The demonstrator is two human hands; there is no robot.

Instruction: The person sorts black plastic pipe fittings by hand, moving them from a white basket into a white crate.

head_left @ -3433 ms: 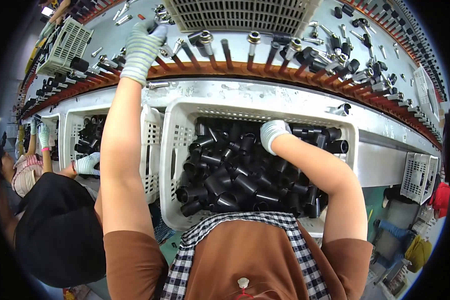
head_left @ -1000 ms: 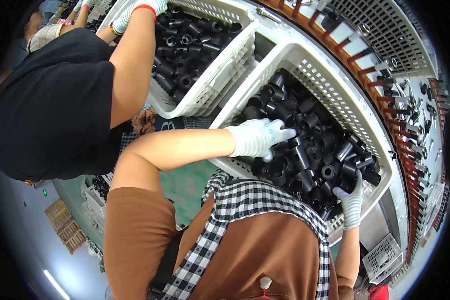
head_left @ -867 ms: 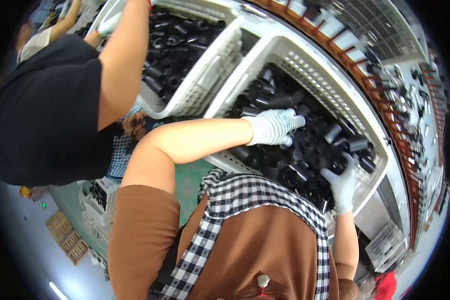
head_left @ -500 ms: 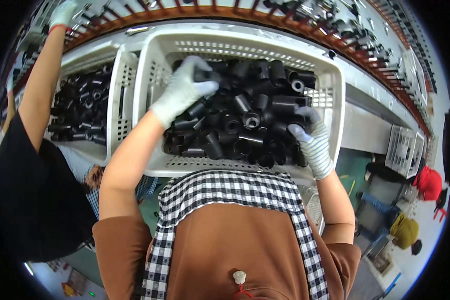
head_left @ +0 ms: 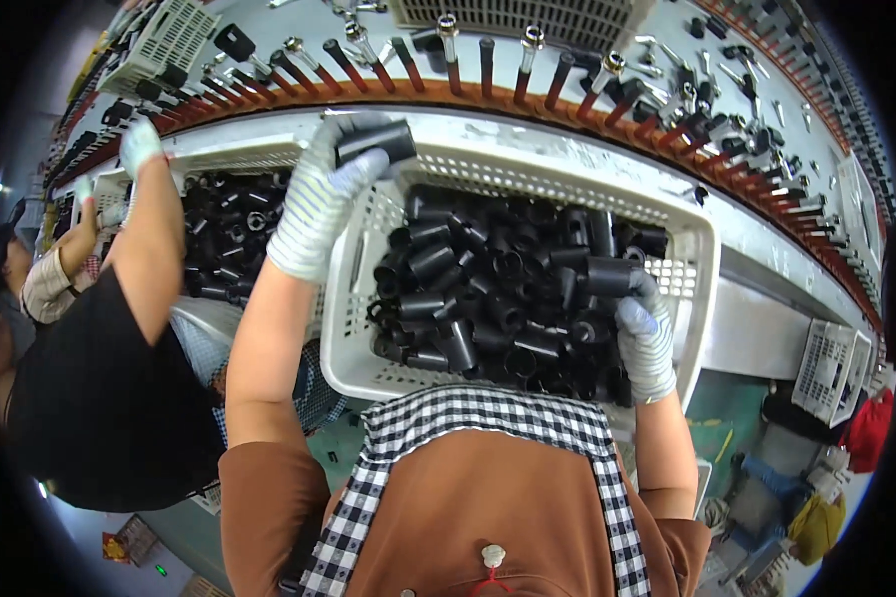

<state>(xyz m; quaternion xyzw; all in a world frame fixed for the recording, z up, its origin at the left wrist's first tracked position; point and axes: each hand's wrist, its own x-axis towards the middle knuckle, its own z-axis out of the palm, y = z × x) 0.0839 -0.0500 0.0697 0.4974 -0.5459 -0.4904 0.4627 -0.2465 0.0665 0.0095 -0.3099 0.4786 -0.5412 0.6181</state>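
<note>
In my white gloved left hand [head_left: 314,214] is a black plastic tube [head_left: 393,142], pinched between thumb and fingers above the basket's far left corner. My right hand [head_left: 649,338], in a striped glove, is at the right side of the white perforated basket [head_left: 705,289]. Its thumb and fingers close on the end of another black tube [head_left: 607,277], which lies level over the pile. Many short black tubes [head_left: 458,343] fill the basket in a loose heap, some showing their hollow ends.
Beyond the basket runs a brown rack [head_left: 418,98] holding upright red and black handled metal pieces. A second basket of black parts [head_left: 237,224] stands at the left, where a co-worker's bare arm [head_left: 154,249] reaches in. A white crate [head_left: 826,373] is at the right.
My left hand has risen out of the heap toward the rack, carrying a black tube. My right hand now has a tube at its fingers. The view has shifted, showing more of the rack.
</note>
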